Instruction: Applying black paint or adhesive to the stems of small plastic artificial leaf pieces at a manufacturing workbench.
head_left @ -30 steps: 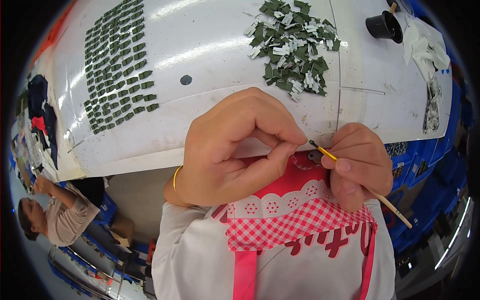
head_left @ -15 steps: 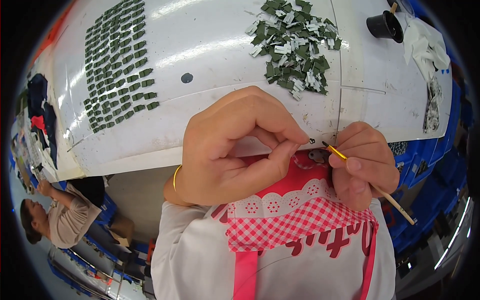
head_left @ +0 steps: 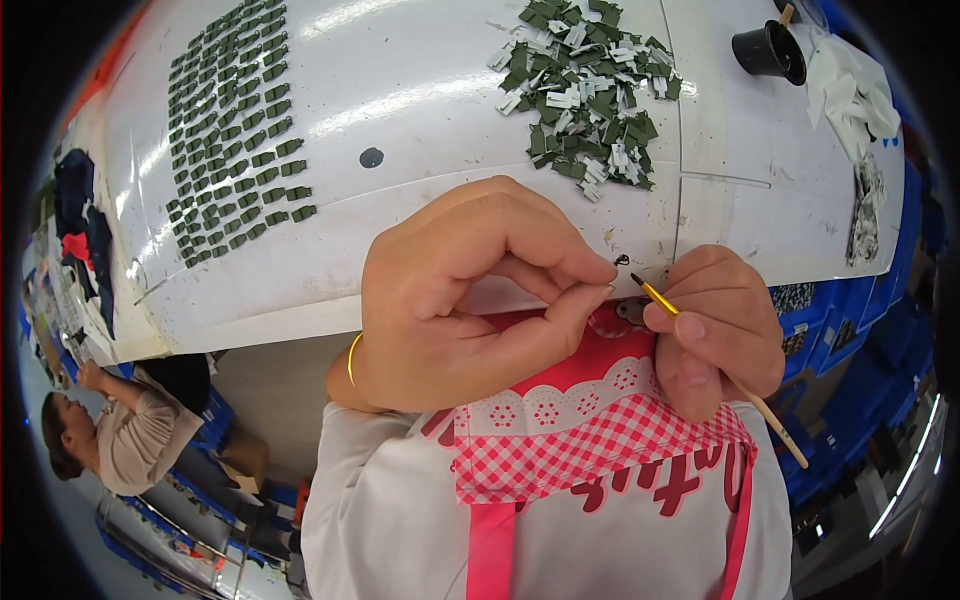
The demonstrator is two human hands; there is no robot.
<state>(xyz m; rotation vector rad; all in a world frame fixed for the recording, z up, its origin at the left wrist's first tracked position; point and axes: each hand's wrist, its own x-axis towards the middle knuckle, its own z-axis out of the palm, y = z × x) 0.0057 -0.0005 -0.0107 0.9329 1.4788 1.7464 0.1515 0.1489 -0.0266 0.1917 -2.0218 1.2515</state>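
My left hand (head_left: 425, 265) is closed in a pinch, its thumb and forefinger meeting at a tiny dark piece (head_left: 622, 260) that pokes out past the fingertips. The piece is too small to make out in detail. Between the thumb and fingers of my right hand (head_left: 725, 325) is a fine paintbrush (head_left: 655, 296) with a yellow ferrule and a pale wooden handle. Its dark tip points up and left, a short gap away from the piece. Both hands hover at the front edge of the white table (head_left: 420, 120), above a red checked apron (head_left: 600, 430).
Green tag-like pieces (head_left: 232, 130) lie in neat rows at the left. A loose heap of green and pale grey pieces (head_left: 565, 97) lies farther back. At the far right are a black cup (head_left: 762, 54) and crumpled white cloth (head_left: 845, 85). Another person (head_left: 145, 435) works at far left.
My right hand has shifted slightly left, bringing the brush tip closer to the small dark piece. The piece appears slightly turned and a little higher at my left fingertips.
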